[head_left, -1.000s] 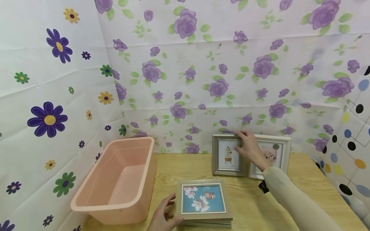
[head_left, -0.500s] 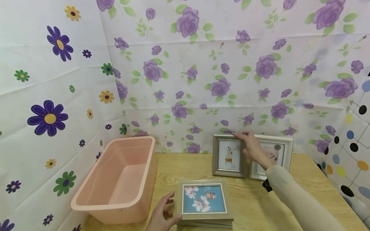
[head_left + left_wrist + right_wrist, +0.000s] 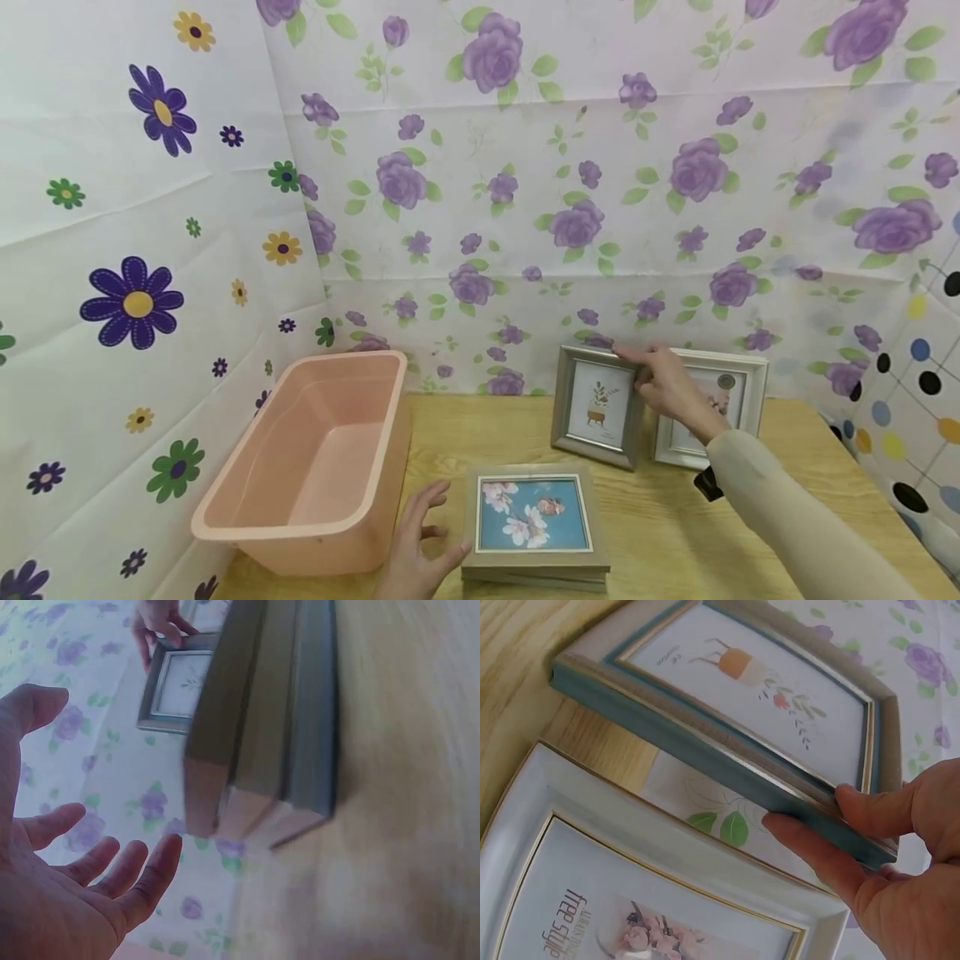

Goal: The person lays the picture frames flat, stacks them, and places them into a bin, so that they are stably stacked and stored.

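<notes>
My right hand [image 3: 672, 392] grips the upper right corner of a silver-grey picture frame [image 3: 561, 400] with a potted-plant print. In the right wrist view its thumb [image 3: 874, 811] lies on the front of that frame and a finger on the side edge. The frame stands upright, slightly turned. Just right of it stands a white picture frame [image 3: 752, 404] with a pink flower print, partly behind my hand. My left hand [image 3: 420, 542] is held with fingers spread beside a stack of picture frames [image 3: 532, 512], apart from it. A blue blossom picture tops the stack.
A pink plastic basin [image 3: 390, 467] stands on the left of the wooden table [image 3: 457, 429]. Flower-patterned sheets [image 3: 480, 233] hang behind and on the left, and a dotted sheet [image 3: 918, 400] hangs on the right.
The silver-grey frame has turned and tilted, its right side coming forward with my right hand. My right fingers have shifted at its top corner. The left hand has drawn slightly off the stack.
</notes>
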Tool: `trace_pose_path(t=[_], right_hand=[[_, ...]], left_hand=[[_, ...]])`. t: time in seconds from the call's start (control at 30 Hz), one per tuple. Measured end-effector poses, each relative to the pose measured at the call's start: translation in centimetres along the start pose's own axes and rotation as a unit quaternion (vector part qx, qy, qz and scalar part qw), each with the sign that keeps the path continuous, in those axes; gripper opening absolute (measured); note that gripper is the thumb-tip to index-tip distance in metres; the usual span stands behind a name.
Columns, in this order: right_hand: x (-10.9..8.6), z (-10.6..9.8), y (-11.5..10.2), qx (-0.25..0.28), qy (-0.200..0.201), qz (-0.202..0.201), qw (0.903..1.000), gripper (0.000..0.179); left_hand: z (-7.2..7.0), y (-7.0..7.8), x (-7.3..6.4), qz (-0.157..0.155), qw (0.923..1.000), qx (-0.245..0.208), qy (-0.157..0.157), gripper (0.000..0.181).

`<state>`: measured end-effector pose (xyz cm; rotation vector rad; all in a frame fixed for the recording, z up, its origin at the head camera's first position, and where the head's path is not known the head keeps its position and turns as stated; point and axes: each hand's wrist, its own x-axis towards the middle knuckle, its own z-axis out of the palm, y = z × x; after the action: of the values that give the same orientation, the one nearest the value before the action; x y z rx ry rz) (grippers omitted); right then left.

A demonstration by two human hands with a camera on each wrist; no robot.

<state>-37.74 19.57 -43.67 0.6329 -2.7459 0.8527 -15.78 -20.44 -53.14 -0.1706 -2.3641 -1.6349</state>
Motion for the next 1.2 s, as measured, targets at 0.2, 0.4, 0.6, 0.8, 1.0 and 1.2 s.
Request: trace_pose_path(t=[0.2, 0.4, 0.6, 0.8, 1.0, 1.2], right_hand=[[-0.8, -1.0, -0.7, 0.007, 0.05, -0.004, 0.9987, 0.066], [-2.6, -1.4, -1.9, 0.038, 0.09, 0.043, 0.9943, 0.063], [-4.4, -2.1, -3.3, 0.074, 0.127, 0.067, 0.9868, 0.066], [-6.7, -2.9, -4.8, 0.179, 0.137, 0.12, 0.9669, 0.069], [-9.1, -3.1, -6.3, 0.326, 0.149, 0.164, 0.919, 0.072], [-11.4, -2.7, -7.9, 0.456, 0.157, 0.209, 0.8509, 0.077]], left_hand=[[0.1, 2.1, 0.1, 0.004, 1.0, 0.002, 0.0, 0.07], [0.7, 2.5, 0.3, 0.024, 0.9996, -0.016, 0.005, 0.068], [1.2, 2.4, 0.5, 0.048, 0.9984, -0.031, 0.005, 0.068], [1.4, 3.2, 0.5, 0.008, 0.9984, -0.054, -0.014, 0.065], [1.8, 3.7, 0.9, -0.038, 0.9946, -0.089, -0.038, 0.063], [2.5, 4.1, 1.5, -0.04, 0.9865, -0.146, -0.064, 0.063]])
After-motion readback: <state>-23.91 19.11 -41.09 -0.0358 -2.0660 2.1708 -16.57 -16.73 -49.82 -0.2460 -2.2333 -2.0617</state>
